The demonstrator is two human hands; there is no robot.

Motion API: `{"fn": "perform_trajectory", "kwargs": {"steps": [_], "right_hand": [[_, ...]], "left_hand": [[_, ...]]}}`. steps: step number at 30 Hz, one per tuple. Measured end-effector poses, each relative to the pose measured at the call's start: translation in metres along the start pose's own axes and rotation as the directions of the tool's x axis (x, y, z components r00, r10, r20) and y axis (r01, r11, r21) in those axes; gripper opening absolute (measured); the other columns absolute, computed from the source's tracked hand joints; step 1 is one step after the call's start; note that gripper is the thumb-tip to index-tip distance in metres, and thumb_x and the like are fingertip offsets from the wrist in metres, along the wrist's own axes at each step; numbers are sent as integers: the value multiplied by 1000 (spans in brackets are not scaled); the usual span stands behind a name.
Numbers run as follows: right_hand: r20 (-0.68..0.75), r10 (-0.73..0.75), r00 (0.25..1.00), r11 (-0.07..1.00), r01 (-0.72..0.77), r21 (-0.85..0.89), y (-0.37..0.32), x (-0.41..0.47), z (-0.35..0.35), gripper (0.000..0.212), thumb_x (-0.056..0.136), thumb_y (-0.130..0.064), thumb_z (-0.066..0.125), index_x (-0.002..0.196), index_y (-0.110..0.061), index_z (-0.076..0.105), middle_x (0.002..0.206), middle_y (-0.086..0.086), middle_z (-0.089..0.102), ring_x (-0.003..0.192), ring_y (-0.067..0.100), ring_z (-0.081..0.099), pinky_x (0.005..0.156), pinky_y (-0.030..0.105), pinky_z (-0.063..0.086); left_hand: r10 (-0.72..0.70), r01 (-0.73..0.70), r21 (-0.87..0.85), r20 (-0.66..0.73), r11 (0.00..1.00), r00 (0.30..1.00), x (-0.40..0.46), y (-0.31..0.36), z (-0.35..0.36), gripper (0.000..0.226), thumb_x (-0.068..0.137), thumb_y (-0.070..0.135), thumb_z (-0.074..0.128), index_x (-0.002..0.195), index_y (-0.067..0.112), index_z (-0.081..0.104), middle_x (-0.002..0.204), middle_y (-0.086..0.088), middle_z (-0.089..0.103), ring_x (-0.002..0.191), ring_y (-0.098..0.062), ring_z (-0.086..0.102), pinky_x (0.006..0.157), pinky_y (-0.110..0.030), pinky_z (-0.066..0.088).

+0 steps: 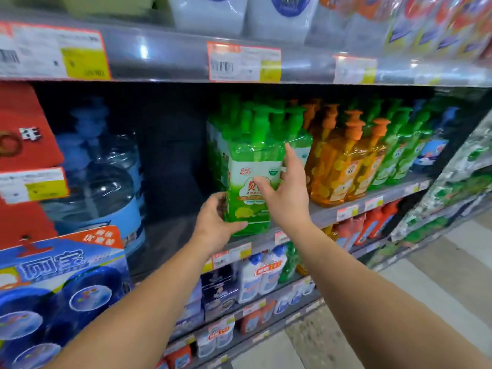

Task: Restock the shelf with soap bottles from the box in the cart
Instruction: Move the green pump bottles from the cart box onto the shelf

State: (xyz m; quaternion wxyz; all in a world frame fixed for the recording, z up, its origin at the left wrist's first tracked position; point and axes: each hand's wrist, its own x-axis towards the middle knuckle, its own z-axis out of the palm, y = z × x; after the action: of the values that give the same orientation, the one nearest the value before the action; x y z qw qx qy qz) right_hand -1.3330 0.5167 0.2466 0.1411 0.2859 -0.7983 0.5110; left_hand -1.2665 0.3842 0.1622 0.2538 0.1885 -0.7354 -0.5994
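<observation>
Left hand [215,222] fingers hidden behind green soap bottle [251,179], gripping; right hand [286,190] fingers splayed.

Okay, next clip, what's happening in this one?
A person is stocking a store shelf. Their left hand grips the lower left of a green pump soap bottle at the shelf's front edge, while the right hand rests against its right side, fingers extended. More green bottles stand behind it, orange soap bottles to its right, and large water jugs across a dark gap to its left. No cart or box is in view.
</observation>
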Motion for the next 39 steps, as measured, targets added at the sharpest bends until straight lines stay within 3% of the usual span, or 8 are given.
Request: {"fn": "perform_trajectory", "kwargs": {"steps": [4,11,14,17,21,28,33,39], "right_hand": [[27,12,1000,998,-11,-64,25,14,6,88,82,-32,73,151,-21,19,128,2,40,118,17,43,97,27,39],[123,-1,992,1000,-3,27,63,32,8,83,79,-34,75,147,-22,28,123,-4,46,109,15,51,88,31,48],[101,57,993,997,-62,51,89,35,4,60,76,-35,79,124,-23,44,112,-6,48,100,10,51,85,23,45],[161,96,982,995,-93,-27,116,42,-3,46,74,-36,80,102,-29,44,102,-8,47,94,8,48,83,22,42],[255,99,962,993,-79,-90,140,50,-5,42,74,-36,80,100,-22,50,97,-6,49,94,11,49,84,23,41],[303,76,950,991,-38,-129,154,59,-4,33,76,-36,78,92,-24,51,95,-3,49,89,12,50,77,23,41],[320,67,945,989,-22,-144,154,61,-4,33,77,-34,77,92,-24,50,96,-4,48,92,17,53,80,30,48],[376,63,925,986,0,-165,147,53,-4,31,81,-30,74,102,-18,55,103,1,50,103,22,51,85,33,44]], "left_hand": [[-36,38,23,-49,999,998,24,-23,20,74,57,0,89,114,26,49,114,-7,61,102,-20,62,92,-43,52],[-30,46,91,-169,995,985,44,-32,34,74,61,0,87,123,16,50,120,-8,60,105,-18,60,94,-36,51],[-39,73,130,-246,989,968,49,-34,41,75,61,6,88,126,18,51,121,-4,60,106,-14,60,92,-26,47],[-62,111,140,-313,984,948,55,-37,43,77,61,10,89,128,19,51,122,-2,61,108,-16,60,95,-29,47],[-104,146,124,-296,981,949,61,-37,40,82,62,10,89,132,22,48,124,-1,62,113,-18,59,103,-40,46],[-191,251,313,-210,916,959,61,-34,43,55,79,26,78,127,19,52,119,-2,63,107,-17,58,91,-26,44],[-197,257,338,-201,905,960,58,-22,53,59,84,21,73,135,15,44,125,-5,60,115,-21,55,103,-39,43],[-187,273,405,-240,873,953,47,-7,58,51,86,25,71,132,16,49,123,-3,61,104,-13,54,87,-23,40]]}}
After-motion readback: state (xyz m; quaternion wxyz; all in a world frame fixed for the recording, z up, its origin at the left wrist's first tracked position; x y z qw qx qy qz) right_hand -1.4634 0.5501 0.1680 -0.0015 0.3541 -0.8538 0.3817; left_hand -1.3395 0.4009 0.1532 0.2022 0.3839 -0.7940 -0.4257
